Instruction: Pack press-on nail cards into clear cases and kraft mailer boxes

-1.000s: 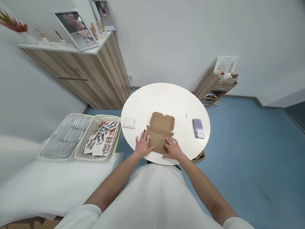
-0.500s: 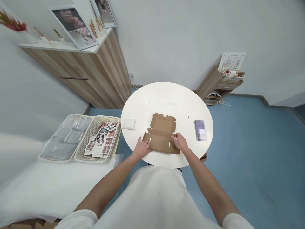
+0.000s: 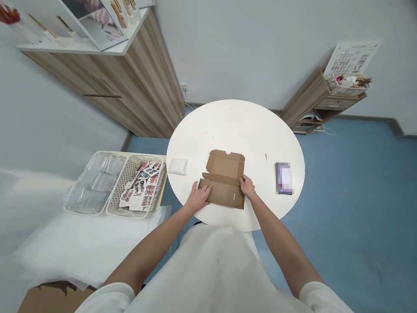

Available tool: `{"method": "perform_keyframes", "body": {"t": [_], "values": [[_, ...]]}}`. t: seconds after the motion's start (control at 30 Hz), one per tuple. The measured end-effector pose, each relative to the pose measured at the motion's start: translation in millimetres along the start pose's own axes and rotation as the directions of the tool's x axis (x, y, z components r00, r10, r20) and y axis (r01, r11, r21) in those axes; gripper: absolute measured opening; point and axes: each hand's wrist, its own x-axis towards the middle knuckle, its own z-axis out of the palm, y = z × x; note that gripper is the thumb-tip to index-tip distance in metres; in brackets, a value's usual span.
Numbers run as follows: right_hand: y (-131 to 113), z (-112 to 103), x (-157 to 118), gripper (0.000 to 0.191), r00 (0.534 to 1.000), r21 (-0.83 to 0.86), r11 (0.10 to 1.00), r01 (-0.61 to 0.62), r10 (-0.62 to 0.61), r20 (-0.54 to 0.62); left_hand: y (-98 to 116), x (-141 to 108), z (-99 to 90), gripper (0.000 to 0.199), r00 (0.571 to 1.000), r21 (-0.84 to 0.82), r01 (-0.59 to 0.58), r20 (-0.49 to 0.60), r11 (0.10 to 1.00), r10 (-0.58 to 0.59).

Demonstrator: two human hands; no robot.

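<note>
A brown cardboard mailer box (image 3: 224,193) lies unfolded on the round white table (image 3: 241,126), its lid panel spread toward the far side. My left hand (image 3: 199,198) is at the box's left end, fingers over the panel and thumb by the outer edge. At the right end, near the fold between base and lid, my right hand (image 3: 246,186) pinches the cardboard; its fingertips are partly hidden. To the left lies a small white packet (image 3: 177,166). A purple pack (image 3: 284,178), partly pixelated, sits on the right side of the table.
Left of the table, a perforated basket (image 3: 112,202) holds printed cards (image 3: 143,187), beside a tray of clear plastic packs (image 3: 100,182). A wood-grain cabinet (image 3: 156,74) stands at back left, a small shelf unit (image 3: 306,98) at back right. A small dark item (image 3: 266,156) lies on the table.
My right hand has shifted up to the box's right edge by the fold. My left hand has come further over the left end, covering the slot there. The camera view has shifted slightly.
</note>
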Motion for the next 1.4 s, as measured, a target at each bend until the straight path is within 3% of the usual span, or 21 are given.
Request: {"method": "perform_keyframes", "body": {"t": [0.13, 0.27, 0.43, 0.57, 0.7, 0.83, 0.97, 1.07, 1.17, 1.23, 1.3, 1.4], "values": [[5, -5, -6, 0.023, 0.994, 0.033, 0.996, 0.083, -0.085, 0.071, 2, 9, -0.5, 0.092, 0.998, -0.039, 0.065, 0.014, 0.997, -0.064], [5, -10, -13, 0.025, 0.982, 0.084, 0.986, 0.142, -0.151, 0.113, 5, 15, -0.7, 0.099, 0.993, -0.041, 0.079, 0.091, 0.996, -0.075], [-7, -8, -16, 0.034, 1.0, 0.073, 0.997, 0.013, -0.014, 0.022, 12, 16, -1.4, 0.097, 0.993, -0.03, 0.063, 0.106, 0.998, -0.059], [-15, -6, -17, 0.036, 0.999, 0.035, 0.999, -0.01, 0.011, -0.04, 16, 12, -8.7, 0.098, 0.998, -0.015, 0.066, 0.01, 0.998, -0.066], [-17, -9, -24, 0.03, 0.991, 0.035, 0.991, 0.131, -0.132, 0.023, 16, 14, -20.0, 0.113, 0.996, 0.032, 0.072, -0.052, 0.997, -0.07], [-15, -11, -31, 0.033, 0.938, 0.023, 0.95, 0.313, -0.313, 0.148, 14, 19, -23.5, 0.122, 0.999, 0.063, 0.036, -0.027, 0.997, -0.034], [-13, -6, -36, 0.036, 0.956, -0.116, 0.963, 0.245, -0.219, 0.196, 13, 20, -18.1, 0.119, 0.999, 0.067, -0.028, -0.017, 0.997, 0.029], [-14, -3, -47, 0.038, 0.979, -0.214, 0.956, 0.198, -0.186, 0.079, 13, 19, -13.1, 0.118, 0.999, 0.065, -0.049, -0.013, 0.997, 0.05], [-15, 1, -66, 0.059, 0.946, -0.364, 0.892, 0.267, -0.314, -0.077, 17, 18, -8.5, 0.119, 0.999, 0.049, -0.042, -0.001, 0.998, 0.042], [-14, 6, -80, 0.082, 0.891, -0.47, 0.782, 0.409, -0.453, 0.021, 22, 16, -5.9, 0.119, 0.999, 0.04, -0.034, 0.001, 0.999, 0.034], [-11, 13, -91, 0.101, 0.843, -0.533, 0.668, 0.52, -0.503, 0.193, 29, 13, -3.9, 0.119, 0.999, 0.034, -0.04, -0.006, 0.999, 0.04], [-4, 24, -96, 0.116, 0.859, -0.619, 0.602, 0.504, -0.426, 0.285, 37, 3, -2.2, 0.121, 0.997, 0.013, -0.062, -0.037, 0.998, 0.062]]}}
